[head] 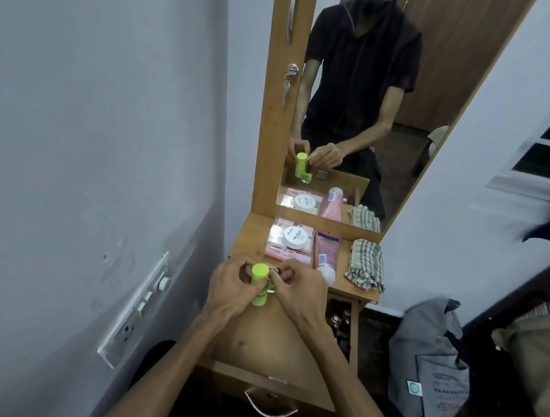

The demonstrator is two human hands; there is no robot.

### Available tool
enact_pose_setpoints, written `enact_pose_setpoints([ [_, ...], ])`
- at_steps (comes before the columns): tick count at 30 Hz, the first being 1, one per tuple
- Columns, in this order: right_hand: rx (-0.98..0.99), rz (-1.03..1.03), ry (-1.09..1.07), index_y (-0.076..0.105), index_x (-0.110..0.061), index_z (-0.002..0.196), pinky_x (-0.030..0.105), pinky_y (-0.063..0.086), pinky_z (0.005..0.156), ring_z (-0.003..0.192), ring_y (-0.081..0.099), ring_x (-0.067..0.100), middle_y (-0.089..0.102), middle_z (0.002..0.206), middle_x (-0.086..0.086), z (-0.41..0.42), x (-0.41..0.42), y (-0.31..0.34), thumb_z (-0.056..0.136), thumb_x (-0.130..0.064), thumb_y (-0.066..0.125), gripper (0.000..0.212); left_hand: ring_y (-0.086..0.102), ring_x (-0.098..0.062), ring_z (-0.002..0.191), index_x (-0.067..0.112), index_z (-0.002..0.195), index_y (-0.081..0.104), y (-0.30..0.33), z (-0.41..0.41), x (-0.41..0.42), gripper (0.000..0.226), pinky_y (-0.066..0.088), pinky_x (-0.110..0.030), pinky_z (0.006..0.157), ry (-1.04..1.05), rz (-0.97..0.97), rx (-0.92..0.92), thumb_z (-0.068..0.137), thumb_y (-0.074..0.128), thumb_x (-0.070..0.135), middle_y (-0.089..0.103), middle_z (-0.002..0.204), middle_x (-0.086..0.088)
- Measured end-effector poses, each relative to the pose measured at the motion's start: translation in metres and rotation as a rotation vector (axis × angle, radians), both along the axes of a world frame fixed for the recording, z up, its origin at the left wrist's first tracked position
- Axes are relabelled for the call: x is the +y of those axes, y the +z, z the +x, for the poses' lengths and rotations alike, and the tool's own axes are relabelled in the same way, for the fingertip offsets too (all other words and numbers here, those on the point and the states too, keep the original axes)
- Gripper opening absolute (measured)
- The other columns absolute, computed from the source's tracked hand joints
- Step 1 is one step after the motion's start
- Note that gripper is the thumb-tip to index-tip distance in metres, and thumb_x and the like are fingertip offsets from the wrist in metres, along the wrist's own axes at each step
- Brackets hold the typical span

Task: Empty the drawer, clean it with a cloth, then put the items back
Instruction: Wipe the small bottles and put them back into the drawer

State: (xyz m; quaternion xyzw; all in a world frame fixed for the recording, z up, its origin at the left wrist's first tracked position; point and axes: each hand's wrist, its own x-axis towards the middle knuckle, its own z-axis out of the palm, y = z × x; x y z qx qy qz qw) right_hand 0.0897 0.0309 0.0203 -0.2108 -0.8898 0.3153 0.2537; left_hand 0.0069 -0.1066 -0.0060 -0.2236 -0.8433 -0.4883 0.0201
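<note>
Two hands mid-frame | we grip green bottle (258,279) in left hand (229,288), right hand (295,292) pinching small dark item (277,271) | emptying drawer (273,344) | next: set both on tabletop (253,240)

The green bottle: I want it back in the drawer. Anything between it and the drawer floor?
Nothing visible. The green bottle, held by the left hand and right hand, hangs over the open drawer, whose visible floor is bare.

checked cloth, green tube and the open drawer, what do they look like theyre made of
Checked cloth: soft woven fabric, matte, crumpled into folds. Green tube: probably plastic, smooth and evenly coloured with a slight sheen. Drawer: wood or wood-look laminate, showing grain and glare; its handle looks like shiny metal.
</note>
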Motion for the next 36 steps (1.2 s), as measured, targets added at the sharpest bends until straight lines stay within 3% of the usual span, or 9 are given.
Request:
enact_pose_setpoints([
  [4,-0.055,-0.001,-0.012,0.071,-0.025,0.081,0.029,0.055,0.060,0.065,0.063,0.000,0.067,0.067,-0.015,0.034,0.013,-0.008,0.078,-0.040,0.076,0.016,0.060,-0.007,0.069,0.029,0.081,0.062,-0.010,0.028,0.010,0.028,0.053,-0.030,0.061,-0.077,-0.048,-0.054,0.067,0.086,0.034,0.063,0.075,0.011],
  [7,-0.090,0.005,-0.018,0.072,-0.028,0.080,0.015,0.049,0.060,0.066,0.063,-0.004,0.067,0.068,-0.017,0.060,0.022,-0.012,0.080,-0.039,0.078,0.013,0.060,-0.006,0.069,0.028,0.078,0.062,-0.013,0.050,0.018,0.024,0.051,-0.028,0.059,-0.147,-0.067,-0.068,0.069,0.083,0.036,0.063,0.074,0.010],
  [10,-0.121,0.003,-0.043,0.071,-0.030,0.078,0.007,0.040,0.058,0.066,0.062,-0.007,0.066,0.066,-0.019,0.083,0.031,-0.016,0.080,-0.039,0.078,0.011,0.060,-0.009,0.066,0.026,0.075,0.061,-0.019,0.069,0.029,0.024,0.052,-0.034,0.057,-0.233,-0.032,-0.131,0.068,0.081,0.036,0.063,0.071,0.007],
  [16,-0.189,-0.012,-0.114,0.072,-0.031,0.075,0.016,0.047,0.056,0.062,0.063,-0.003,0.067,0.063,-0.018,0.121,0.047,-0.034,0.077,-0.041,0.079,0.013,0.062,-0.009,0.064,0.025,0.076,0.063,-0.030,0.093,0.047,0.026,0.054,-0.039,0.058,-0.358,-0.119,-0.194,0.063,0.080,0.039,0.066,0.071,0.006],
  [21,-0.245,-0.007,-0.154,0.073,-0.029,0.075,0.027,0.054,0.058,0.061,0.063,0.000,0.067,0.062,-0.017,0.143,0.060,-0.047,0.076,-0.042,0.079,0.015,0.062,-0.004,0.068,0.027,0.080,0.065,-0.033,0.108,0.060,0.025,0.055,-0.029,0.059,-0.450,-0.240,-0.176,0.064,0.079,0.039,0.067,0.075,0.011],
  [26,-0.337,0.032,-0.157,0.072,-0.029,0.077,0.016,0.038,0.052,0.062,0.062,0.000,0.068,0.067,-0.017,0.154,0.068,-0.053,0.079,-0.044,0.076,0.016,0.060,-0.005,0.071,0.025,0.085,0.065,-0.035,0.119,0.073,0.028,0.049,-0.023,0.057,-0.486,-0.320,-0.121,0.065,0.078,0.040,0.065,0.081,0.010],
  [28,-0.357,0.025,-0.170,0.072,-0.030,0.078,0.017,0.036,0.053,0.063,0.062,0.001,0.067,0.066,-0.017,0.157,0.071,-0.056,0.078,-0.043,0.075,0.014,0.060,-0.005,0.074,0.026,0.086,0.065,-0.038,0.120,0.078,0.028,0.046,-0.020,0.057,-0.498,-0.338,-0.113,0.066,0.077,0.040,0.064,0.084,0.011],
  [33,-0.396,0.016,-0.158,0.072,-0.029,0.080,0.015,0.044,0.057,0.066,0.064,0.001,0.069,0.067,-0.016,0.159,0.076,-0.066,0.079,-0.042,0.076,0.013,0.057,-0.006,0.073,0.027,0.083,0.063,-0.045,0.118,0.084,0.023,0.043,-0.019,0.057,-0.493,-0.352,-0.111,0.065,0.075,0.035,0.062,0.084,0.011],
  [36,-0.409,0.021,-0.138,0.074,-0.029,0.085,0.023,0.056,0.065,0.068,0.065,0.001,0.070,0.070,-0.016,0.156,0.077,-0.073,0.080,-0.044,0.077,0.017,0.058,-0.007,0.073,0.030,0.080,0.061,-0.049,0.118,0.084,0.021,0.046,-0.022,0.058,-0.493,-0.350,-0.125,0.065,0.075,0.035,0.062,0.083,0.011],
])
